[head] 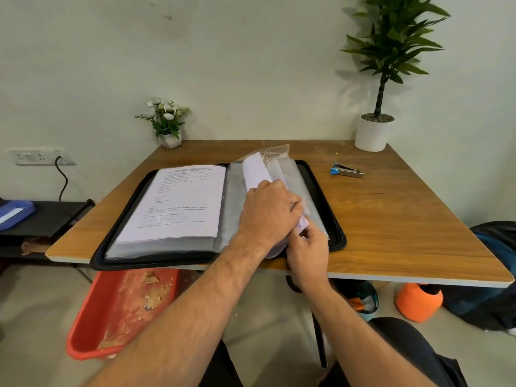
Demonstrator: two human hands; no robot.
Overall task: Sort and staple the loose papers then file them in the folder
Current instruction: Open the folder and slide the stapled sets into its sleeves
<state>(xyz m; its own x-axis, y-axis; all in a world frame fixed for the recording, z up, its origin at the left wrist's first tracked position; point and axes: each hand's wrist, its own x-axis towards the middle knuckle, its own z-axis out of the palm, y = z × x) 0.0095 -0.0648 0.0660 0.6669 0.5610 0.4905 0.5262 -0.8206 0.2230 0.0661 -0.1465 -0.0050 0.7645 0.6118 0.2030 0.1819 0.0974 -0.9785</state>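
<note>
An open black folder with clear plastic sleeves lies on the wooden table. Its left side shows a printed sheet inside a sleeve. On the right side a curled bundle of white papers sits partly inside a raised clear sleeve. My left hand lies over the bundle and sleeve, fingers curled round them. My right hand pinches the bundle's near end at the folder's front edge. A blue and silver stapler lies on the table to the right of the folder.
A white pot with a tall plant stands at the table's back right corner, a small flower pot at the back left. A red tub and an orange object sit on the floor under the table.
</note>
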